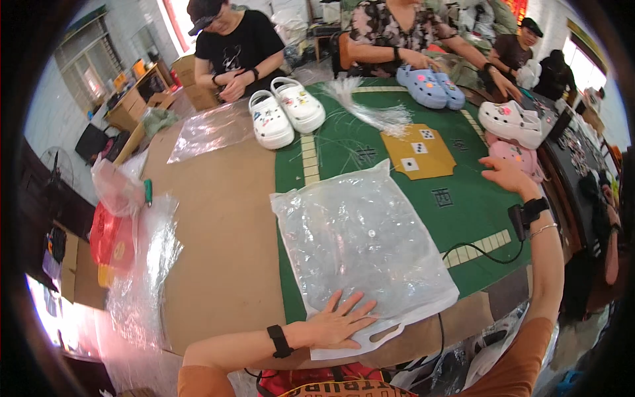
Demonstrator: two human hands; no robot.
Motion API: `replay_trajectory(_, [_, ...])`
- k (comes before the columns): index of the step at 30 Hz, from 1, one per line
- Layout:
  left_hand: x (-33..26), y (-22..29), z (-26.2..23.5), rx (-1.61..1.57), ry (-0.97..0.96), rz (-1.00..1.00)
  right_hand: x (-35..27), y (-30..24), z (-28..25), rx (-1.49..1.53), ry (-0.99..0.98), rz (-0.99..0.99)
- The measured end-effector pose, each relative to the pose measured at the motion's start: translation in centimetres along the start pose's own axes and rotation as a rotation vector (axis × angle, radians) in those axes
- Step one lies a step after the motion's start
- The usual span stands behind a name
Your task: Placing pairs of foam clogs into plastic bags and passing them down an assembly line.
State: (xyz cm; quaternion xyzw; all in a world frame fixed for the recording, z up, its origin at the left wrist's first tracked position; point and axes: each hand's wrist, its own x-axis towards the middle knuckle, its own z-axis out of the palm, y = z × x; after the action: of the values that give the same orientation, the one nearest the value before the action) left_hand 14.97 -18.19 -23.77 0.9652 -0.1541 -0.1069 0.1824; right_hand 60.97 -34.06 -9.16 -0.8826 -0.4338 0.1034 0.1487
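Left hand [340, 323] flat, fingers spread, on plastic bag [360, 241] edge; right hand [508, 173] open near pink clog [514, 156]

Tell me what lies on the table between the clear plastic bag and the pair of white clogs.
Head view: only bare green mat with loose clear strands lies between the bag and the white clogs.

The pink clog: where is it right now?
In the head view the pink clog lies at the table's right edge, just below the white clogs, with the right hand reaching it; whether they touch is unclear.
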Motion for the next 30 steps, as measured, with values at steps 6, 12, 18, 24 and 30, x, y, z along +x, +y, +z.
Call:
replay_trajectory(6, [0.3, 0.3, -0.6, 0.023, 0.006, -0.011, 4.3, -11.2, 6.5, -0.003, -0.323, -0.401])
replay_trajectory(12, [0.1, -0.4, -3.8, 0.073, 0.144, 0.004, -4.8, -19.8, 11.3, -0.214, -0.464, -1.014])
replay_trajectory(18, [-4.3, -4.1, -8.5, -0.006, 0.055, 0.008, -10.8, -21.1, 15.6, -0.354, -0.160, -1.186])
replay_trajectory(24, [-5.4, -7.5, -10.8, -0.316, 0.101, -0.047, -12.5, -21.7, 16.6, -0.247, -0.004, -1.165])
replay_trajectory(30, [-6.6, -7.7, -13.0, -0.277, 0.085, -0.153, -11.9, -20.2, 16.1, -0.282, -0.081, -0.740])
